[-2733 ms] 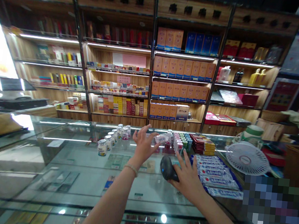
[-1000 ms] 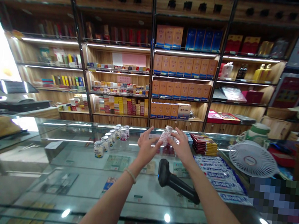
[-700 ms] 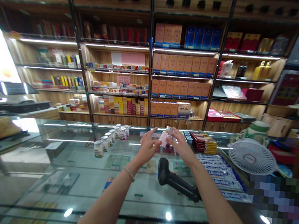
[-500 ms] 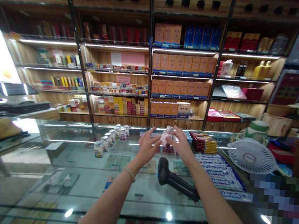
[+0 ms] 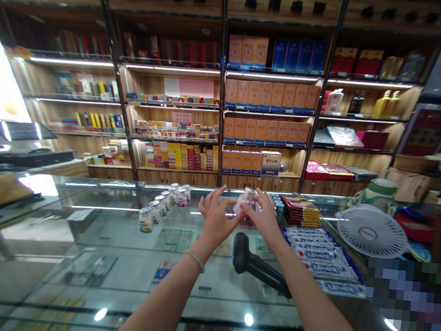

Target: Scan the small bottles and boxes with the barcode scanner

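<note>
The small jar (image 5: 242, 201) between your hands is clear and squat, packed with pale pinkish-white bits, with a clear or silvery cap at its top end. It is tilted, cap up and away from you, above the far part of the glass counter (image 5: 129, 261). Your right hand (image 5: 269, 219) pinches it, thumb across its near face and forefinger by the cap. Your left hand (image 5: 217, 217) brings thumb and forefinger to its lower left side, the other fingers loosely spread; you cannot tell from here how firmly that hand presses.

To the left, white-capped jars (image 5: 145, 219) with coloured labels stand upright in a slanting line; what fills them is hard to make out. On the right, a blue tray (image 5: 347, 250) holds blue-and-white wrapped packs (image 5: 315, 255) in a row, just in front of a stack of red and yellow packets (image 5: 301, 210).

Your right hand partly covers some small cylinders (image 5: 279, 206), and your right forearm cuts off the handle end of the black scanner (image 5: 241, 253). Your fingers hide part of the small jar, and coarse blocks mask the lower right.
</note>
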Available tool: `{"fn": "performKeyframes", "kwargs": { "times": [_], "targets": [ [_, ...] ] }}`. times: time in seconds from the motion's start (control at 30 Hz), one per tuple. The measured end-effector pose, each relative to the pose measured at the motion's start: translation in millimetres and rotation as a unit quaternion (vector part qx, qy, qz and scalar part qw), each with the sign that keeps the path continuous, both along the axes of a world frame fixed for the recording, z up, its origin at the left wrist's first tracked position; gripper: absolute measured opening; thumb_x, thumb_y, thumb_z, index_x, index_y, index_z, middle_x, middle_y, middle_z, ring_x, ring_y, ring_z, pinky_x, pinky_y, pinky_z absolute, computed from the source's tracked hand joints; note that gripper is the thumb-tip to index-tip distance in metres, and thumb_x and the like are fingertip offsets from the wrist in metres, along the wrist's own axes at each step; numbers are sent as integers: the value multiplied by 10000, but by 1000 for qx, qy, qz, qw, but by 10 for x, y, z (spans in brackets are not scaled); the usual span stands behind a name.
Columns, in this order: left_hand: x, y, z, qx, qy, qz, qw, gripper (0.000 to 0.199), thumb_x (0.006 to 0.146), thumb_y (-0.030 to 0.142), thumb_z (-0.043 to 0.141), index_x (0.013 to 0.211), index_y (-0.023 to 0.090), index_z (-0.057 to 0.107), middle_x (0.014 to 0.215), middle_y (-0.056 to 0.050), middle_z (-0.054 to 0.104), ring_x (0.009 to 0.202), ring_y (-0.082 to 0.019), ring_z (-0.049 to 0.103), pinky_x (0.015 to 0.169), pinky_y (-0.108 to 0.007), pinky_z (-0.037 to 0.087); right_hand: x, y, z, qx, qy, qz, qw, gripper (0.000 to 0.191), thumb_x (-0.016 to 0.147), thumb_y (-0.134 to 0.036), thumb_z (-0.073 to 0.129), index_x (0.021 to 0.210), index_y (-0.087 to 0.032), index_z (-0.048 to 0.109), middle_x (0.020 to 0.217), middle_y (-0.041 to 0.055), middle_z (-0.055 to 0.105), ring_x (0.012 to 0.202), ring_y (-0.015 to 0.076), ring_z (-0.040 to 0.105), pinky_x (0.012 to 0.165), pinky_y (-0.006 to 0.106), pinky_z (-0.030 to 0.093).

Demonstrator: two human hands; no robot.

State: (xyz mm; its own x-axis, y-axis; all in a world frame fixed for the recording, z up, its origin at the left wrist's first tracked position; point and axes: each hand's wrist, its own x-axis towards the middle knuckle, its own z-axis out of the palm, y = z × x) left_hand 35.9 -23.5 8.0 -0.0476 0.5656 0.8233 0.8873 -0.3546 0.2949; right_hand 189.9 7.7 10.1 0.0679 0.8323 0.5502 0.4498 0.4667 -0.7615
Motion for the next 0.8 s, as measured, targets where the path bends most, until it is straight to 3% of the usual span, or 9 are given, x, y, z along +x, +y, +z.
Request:
{"fn": "performKeyframes", "kwargs": {
  "times": [0.2, 0.5, 0.63, 0.8],
  "targets": [
    [-83, 24, 7, 2, -6, -15, 1000, 215, 884, 442, 648, 1002, 302, 762, 1485, -68, 500, 1377, -317, 391, 1167, -607, 233, 24, -7, 16, 18, 1, 23, 1000, 320, 898, -485, 537, 1059, -312, 753, 1547, 23, 457, 1470, 276, 295, 1189, 558, 219],
    [-117, 64, -26, -10, 30, -25, 999, 226, 924, 416, 589, 1003, 337, 786, 1537, -44, 454, 1416, -323, 326, 1178, -633, 205, 54, -47, 23, 51, -25, -23, 998, 251, 876, -444, 613, 1005, -306, 777, 1518, 44, 495, 1442, 298, 326, 1164, 599, 211],
    [-156, 21, 136, -6, 48, -23, 999, 208, 911, 418, 616, 1005, 349, 789, 1540, -36, 452, 1422, -333, 312, 1175, -640, 201, 24, -92, 113, 70, -21, -34, 997, 260, 892, -437, 596, 1006, -287, 776, 1514, 52, 500, 1437, 300, 328, 1162, 593, 211],
    [-314, -96, 463, 11, 51, -12, 999, 183, 873, 447, 672, 989, 371, 791, 1471, -32, 499, 1380, -338, 354, 1178, -656, 170, -98, -133, 360, 93, -19, -23, 995, 249, 890, -434, 607, 994, -280, 773, 1501, 47, 514, 1425, 286, 334, 1166, 561, 224]
  ]
}}
